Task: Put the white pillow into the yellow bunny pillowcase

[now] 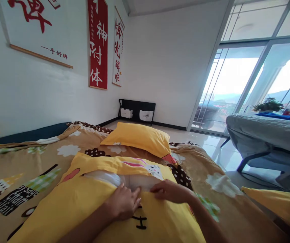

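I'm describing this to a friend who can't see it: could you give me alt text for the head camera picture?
A person's left hand and right hand press on a yellow pillowcase at its opening, where the white pillow inside shows. It lies on a bed with a cartoon-print cover, a second yellow pillow behind, red calligraphy scrolls on the wall.

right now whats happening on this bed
A person has both hands on a yellow pillowcase lying on the patterned bedspread. The left hand lies flat at its opening, where the white pillow shows; the right hand pinches the opening's edge. A second yellow pillow lies behind.
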The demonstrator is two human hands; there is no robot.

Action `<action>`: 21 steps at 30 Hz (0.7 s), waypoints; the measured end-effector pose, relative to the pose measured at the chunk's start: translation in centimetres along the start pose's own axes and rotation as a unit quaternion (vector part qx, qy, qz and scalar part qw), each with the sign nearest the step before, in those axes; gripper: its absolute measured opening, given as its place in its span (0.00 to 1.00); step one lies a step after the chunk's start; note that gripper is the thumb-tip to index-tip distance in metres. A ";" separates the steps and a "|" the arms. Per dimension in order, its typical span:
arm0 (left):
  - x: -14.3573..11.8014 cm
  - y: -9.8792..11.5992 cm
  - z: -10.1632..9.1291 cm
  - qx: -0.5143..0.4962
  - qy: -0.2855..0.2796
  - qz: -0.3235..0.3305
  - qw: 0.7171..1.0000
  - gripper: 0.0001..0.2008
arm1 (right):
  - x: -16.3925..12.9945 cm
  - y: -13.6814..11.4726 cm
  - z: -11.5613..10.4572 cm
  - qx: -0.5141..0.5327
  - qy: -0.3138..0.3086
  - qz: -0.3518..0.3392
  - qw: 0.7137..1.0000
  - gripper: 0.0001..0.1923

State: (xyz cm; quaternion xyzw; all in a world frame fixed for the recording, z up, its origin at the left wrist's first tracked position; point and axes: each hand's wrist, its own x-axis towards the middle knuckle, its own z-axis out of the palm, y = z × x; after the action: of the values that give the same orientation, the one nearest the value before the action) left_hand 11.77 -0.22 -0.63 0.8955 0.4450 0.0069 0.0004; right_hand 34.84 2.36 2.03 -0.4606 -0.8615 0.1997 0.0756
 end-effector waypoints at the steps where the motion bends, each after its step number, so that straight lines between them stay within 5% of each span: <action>1: 0.8 0.5 -0.5 0.029 -0.007 -0.001 1.000 0.27 | 0.5 0.2 -0.4 0.021 0.019 0.029 0.999 0.18; 5: 5.0 2.7 -1.6 0.094 -0.010 0.009 0.995 0.29 | 2.7 1.7 1.3 0.008 0.181 0.153 0.972 0.15; 10: 8.4 3.8 0.5 0.142 0.039 0.156 0.977 0.19 | 3.5 3.3 4.6 -0.053 0.280 0.244 0.927 0.19; 13: 8.7 3.7 0.9 0.111 0.047 0.180 0.976 0.18 | 2.9 4.2 3.9 -0.120 0.301 0.279 0.904 0.22; 17: 9.0 3.7 -0.2 0.080 -0.007 0.199 0.977 0.15 | 1.9 4.9 2.3 -0.064 0.341 0.336 0.875 0.21; 21: 11.8 4.1 -1.1 0.045 -0.040 0.124 0.990 0.18 | 1.6 4.7 1.6 0.029 0.375 0.351 0.857 0.19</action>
State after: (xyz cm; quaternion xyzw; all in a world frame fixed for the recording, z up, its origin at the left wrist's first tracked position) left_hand 22.12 6.74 0.63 0.9425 0.3298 -0.0488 -0.0236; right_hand 37.01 5.59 -1.50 -0.7698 -0.5430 0.0502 0.3318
